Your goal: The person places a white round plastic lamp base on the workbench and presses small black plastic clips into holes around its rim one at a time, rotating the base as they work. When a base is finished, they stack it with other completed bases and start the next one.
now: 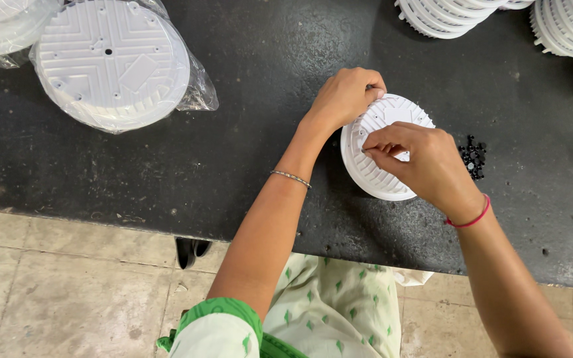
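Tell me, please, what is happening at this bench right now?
A person works on a round white ribbed disc lying flat on the dark table. The left hand steadies its far rim, while the right hand pinches something small over its middle. A heap of small black parts lies just beside it. A bagged white disc and stacked discs sit further off.

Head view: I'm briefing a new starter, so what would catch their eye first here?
Two bare hands meet over a round white ribbed plastic disc on the dark speckled worktop: the left hand grips its far rim, the right hand pinches at its face. Beside it on the right lies a small heap of black parts, and a bagged stack of white discs sits upper left.
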